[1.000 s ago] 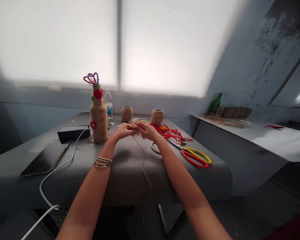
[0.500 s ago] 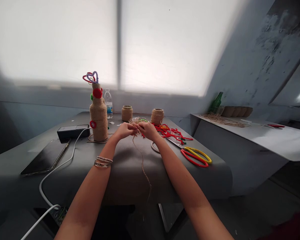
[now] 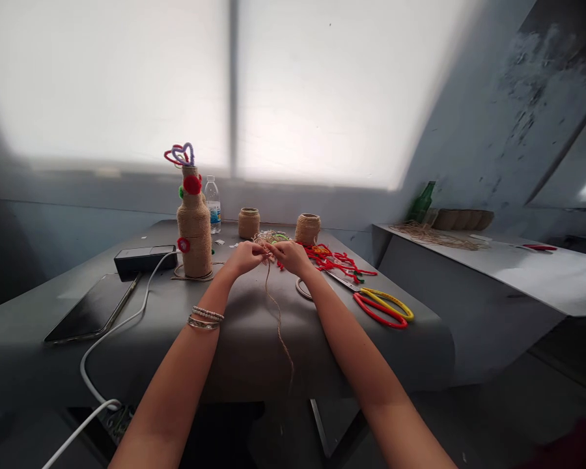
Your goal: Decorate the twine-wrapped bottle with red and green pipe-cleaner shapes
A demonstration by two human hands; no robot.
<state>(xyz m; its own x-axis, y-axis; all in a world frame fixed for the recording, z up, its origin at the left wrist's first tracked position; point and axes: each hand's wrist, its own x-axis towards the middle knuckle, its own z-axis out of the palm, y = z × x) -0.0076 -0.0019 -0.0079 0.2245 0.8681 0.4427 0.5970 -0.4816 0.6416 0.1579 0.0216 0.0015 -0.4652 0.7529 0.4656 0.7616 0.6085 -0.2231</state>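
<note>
My left hand (image 3: pixel 248 256) and my right hand (image 3: pixel 290 255) meet fingertip to fingertip above the table, both pinching a length of jute twine (image 3: pixel 279 319). Its loose end trails toward me and over the table's front edge. The fingers partly hide the piece between them. Just behind my hands lies a tangled heap of twine (image 3: pixel 269 237). Red pipe cleaners (image 3: pixel 339 262) are spread to the right of my right hand. Left of my left hand stands a twine-wrapped bottle (image 3: pixel 195 241) with red pompoms and heart-shaped pipe cleaners at its top.
Two twine-wrapped jars (image 3: pixel 249 223) and a plastic water bottle (image 3: pixel 213 205) stand at the back. Scissors (image 3: pixel 381 306) with red and yellow handles lie at right. A phone (image 3: pixel 92 307), a dark box (image 3: pixel 144 260) and a white cable (image 3: pixel 139 311) are at left. A side table (image 3: pixel 512 270) bears a green bottle (image 3: pixel 422 203).
The hanging twine has shifted slightly, its upper part now further right. Both hands remain together in a pinch, and the view has tilted a little.
</note>
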